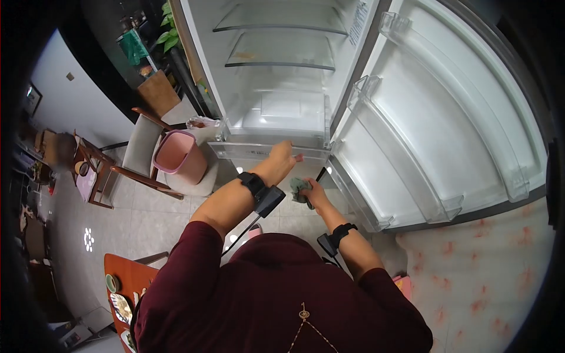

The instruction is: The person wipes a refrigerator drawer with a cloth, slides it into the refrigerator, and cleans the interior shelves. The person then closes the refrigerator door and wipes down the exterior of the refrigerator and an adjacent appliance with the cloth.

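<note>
My left hand [281,157] is closed over the front of a clear plastic fridge drawer [238,151], which sticks out from the bottom of the fridge compartment. Lower and to the right, my right hand [316,195] grips a crumpled grey-green cloth [299,188], apart from the drawer. The fridge [276,82] stands open before me, with glass shelves [282,50] above the drawer. To the right, the fridge door [435,112] is swung wide, showing its clear door bins [406,170].
A pink bin [179,156] sits on a chair [141,144] at left. Behind me on the left is an orange-brown table [118,265] with dishes. A patterned cover [471,276] lies at the lower right. The floor [135,223] is grey tile.
</note>
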